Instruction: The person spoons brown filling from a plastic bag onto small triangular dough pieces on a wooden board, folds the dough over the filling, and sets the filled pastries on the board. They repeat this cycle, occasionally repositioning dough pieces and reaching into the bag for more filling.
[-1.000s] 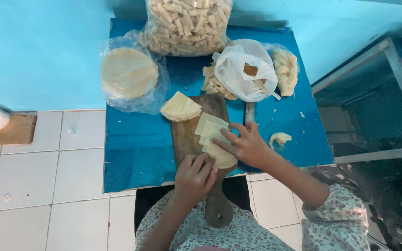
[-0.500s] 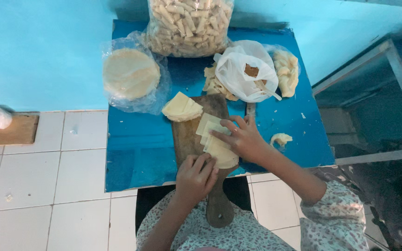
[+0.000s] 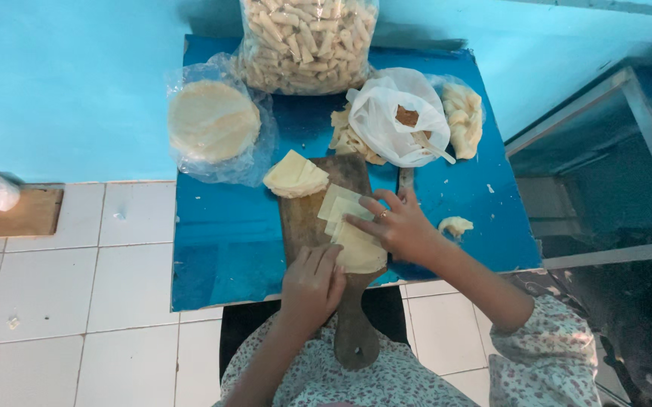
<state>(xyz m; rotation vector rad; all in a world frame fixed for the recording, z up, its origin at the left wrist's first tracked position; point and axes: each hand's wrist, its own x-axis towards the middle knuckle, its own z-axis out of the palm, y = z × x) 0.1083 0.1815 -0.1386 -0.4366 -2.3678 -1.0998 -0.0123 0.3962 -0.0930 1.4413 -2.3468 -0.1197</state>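
A small blue table (image 3: pixel 220 256) is set against a turquoise wall over a white tiled floor, filling the centre of the frame. On it a wooden cutting board (image 3: pixel 307 218) is laid lengthwise, its handle hanging off the near edge. Pale dough sheets (image 3: pixel 352 234) are spread on the board, right of centre; they are pressed flat under the open right hand (image 3: pixel 397 226), fingers extended. The left hand (image 3: pixel 312 283) is curled over the sheets' lower end, though whether anything is gripped cannot be told. A wedge-shaped stack of wrappers (image 3: pixel 294 173) lies at the board's upper end. Apparently the sheets are being separated or folded; a careful, light peel would be called for.
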